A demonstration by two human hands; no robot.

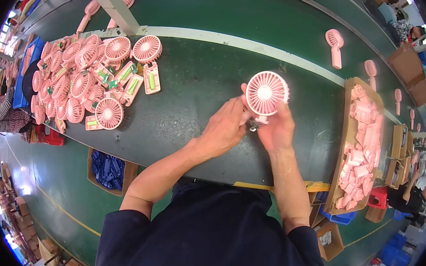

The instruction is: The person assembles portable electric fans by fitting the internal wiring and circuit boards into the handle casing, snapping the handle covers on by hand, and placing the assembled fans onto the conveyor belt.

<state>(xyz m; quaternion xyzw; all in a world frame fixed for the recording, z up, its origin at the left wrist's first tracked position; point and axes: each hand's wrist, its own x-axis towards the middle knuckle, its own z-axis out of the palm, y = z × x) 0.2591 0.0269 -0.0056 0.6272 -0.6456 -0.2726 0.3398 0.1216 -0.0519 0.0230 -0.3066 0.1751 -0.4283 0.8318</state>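
Over the dark green worktable (pixel 175 99), a pink handheld fan (pixel 264 92) is held up with its round grille facing up. My left hand (pixel 226 121) closes its fingers around the lower left side of the fan, near its neck. From the other side, my right hand (pixel 280 129) grips it, thumb against the grille's lower right edge. A small dark part (pixel 253 127) shows between the hands below the fan head; its kind is hard to make out. Most of the fan's lower end is hidden by my fingers.
At left lies a heap of pink fans (pixel 80 85), some with open handles showing green batteries (pixel 133 84). A cardboard box of pink plastic pieces (pixel 341 144) stands at right. Past the pale rail (pixel 221 40) lie finished-looking fans (pixel 334 45). Below left is a box of blue parts (pixel 107 170). Other people work at both sides.
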